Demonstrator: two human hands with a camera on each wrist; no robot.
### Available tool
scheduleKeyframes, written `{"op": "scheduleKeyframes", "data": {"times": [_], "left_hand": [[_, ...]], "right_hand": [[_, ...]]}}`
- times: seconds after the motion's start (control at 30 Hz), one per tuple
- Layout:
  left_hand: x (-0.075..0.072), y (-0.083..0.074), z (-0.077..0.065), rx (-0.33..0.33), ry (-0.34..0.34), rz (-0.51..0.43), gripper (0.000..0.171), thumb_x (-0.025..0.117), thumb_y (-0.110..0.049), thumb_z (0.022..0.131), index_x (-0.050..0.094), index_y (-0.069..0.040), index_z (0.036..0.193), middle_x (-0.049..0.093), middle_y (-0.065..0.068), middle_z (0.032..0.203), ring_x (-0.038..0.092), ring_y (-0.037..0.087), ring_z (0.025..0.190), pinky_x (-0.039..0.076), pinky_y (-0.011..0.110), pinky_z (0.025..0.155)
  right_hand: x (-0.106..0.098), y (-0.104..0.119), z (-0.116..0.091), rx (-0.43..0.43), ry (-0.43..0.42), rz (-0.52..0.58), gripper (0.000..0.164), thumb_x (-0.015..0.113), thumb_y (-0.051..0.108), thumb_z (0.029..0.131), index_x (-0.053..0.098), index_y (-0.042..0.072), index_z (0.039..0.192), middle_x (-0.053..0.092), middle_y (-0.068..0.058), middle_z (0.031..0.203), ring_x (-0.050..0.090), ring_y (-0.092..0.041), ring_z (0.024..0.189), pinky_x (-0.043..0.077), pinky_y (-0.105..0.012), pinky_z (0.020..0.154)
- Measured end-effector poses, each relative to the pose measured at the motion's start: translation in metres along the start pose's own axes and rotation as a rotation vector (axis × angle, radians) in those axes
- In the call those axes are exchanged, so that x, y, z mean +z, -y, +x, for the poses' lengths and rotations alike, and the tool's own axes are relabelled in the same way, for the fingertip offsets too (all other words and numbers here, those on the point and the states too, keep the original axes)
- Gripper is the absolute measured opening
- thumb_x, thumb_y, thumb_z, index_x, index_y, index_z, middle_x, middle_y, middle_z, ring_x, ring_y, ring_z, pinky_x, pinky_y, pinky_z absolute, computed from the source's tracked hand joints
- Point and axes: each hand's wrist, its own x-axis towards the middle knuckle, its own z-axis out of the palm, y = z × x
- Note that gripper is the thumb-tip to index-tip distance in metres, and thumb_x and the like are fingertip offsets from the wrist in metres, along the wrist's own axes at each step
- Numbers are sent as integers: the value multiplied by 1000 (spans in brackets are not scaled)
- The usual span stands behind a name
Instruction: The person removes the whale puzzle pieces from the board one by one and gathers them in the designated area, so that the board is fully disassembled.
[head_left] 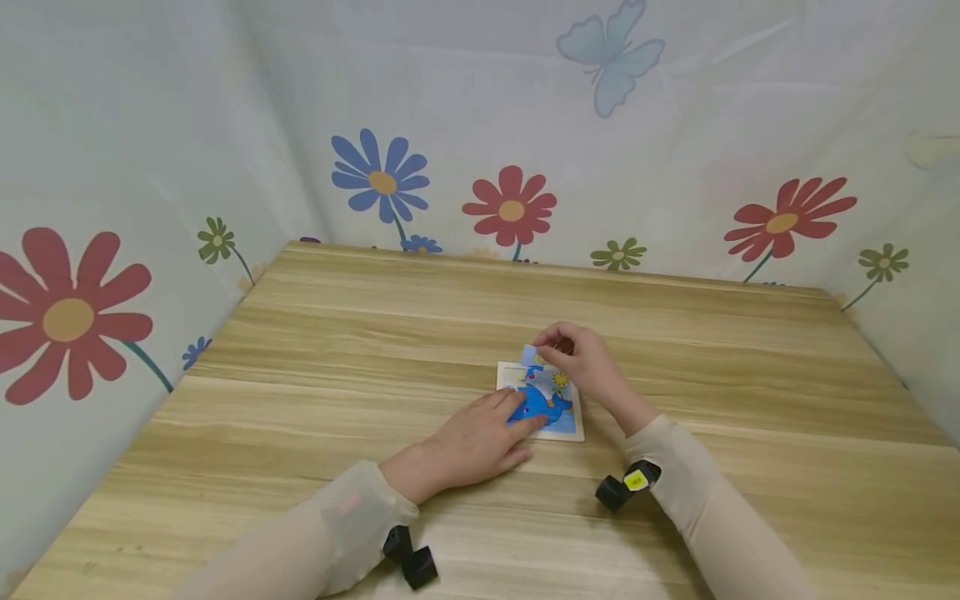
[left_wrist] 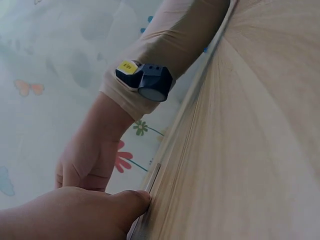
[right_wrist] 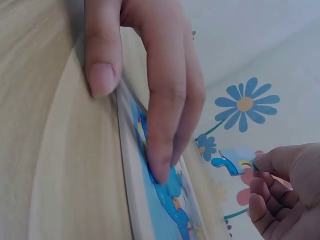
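A small jigsaw puzzle in a pale frame [head_left: 578,422] lies on the table, showing a blue whale [head_left: 537,405] and a yellow flower. My left hand [head_left: 472,437] rests over its left side, fingers spread across the whale. In the right wrist view, the left fingertips [right_wrist: 160,167] press on the picture while the thumb [right_wrist: 103,75] lies beside the frame's edge. Between thumb and forefinger, my right hand [head_left: 588,362] pinches a puzzle piece [right_wrist: 231,161], light blue with a curved blue shape. That piece is held above the frame's far edge.
The wooden table [head_left: 337,333] stretches out on every side of the puzzle. A white curtain [head_left: 450,75] printed with flowers and a butterfly hangs behind and at both sides. Each sleeve carries a black wrist camera [head_left: 615,492].
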Motion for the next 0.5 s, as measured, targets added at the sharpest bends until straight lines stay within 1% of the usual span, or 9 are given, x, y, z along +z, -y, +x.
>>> {"op": "scheduleKeyframes", "data": {"times": [0.13, 0.3, 0.5], "left_hand": [[0, 0, 0, -12, 13, -27, 48, 46, -45, 99, 48, -24, 142, 48, 15, 144, 45, 30, 135, 37, 41, 113], [1, 0, 0, -12, 18, -36, 49, 46, -45, 99, 47, -24, 143, 48, 15, 144, 45, 30, 135, 38, 42, 112], [1, 0, 0, -10, 15, -37, 49, 47, -44, 99, 47, -23, 143, 48, 14, 143, 45, 30, 134, 38, 41, 112]], "right_hand": [[-8, 0, 0, 11, 9, -44, 15, 60, 11, 94, 66, 2, 104, 67, -14, 95, 55, -17, 77, 46, -22, 67], [-19, 2, 1, 13, 10, -84, 15, 61, 10, 94, 67, 1, 103, 67, -15, 95, 54, -18, 77, 46, -22, 66], [-33, 1, 2, 32, 46, -111, 14, 60, 11, 94, 67, 2, 103, 66, -14, 92, 53, -18, 74, 46, -23, 63]]}}
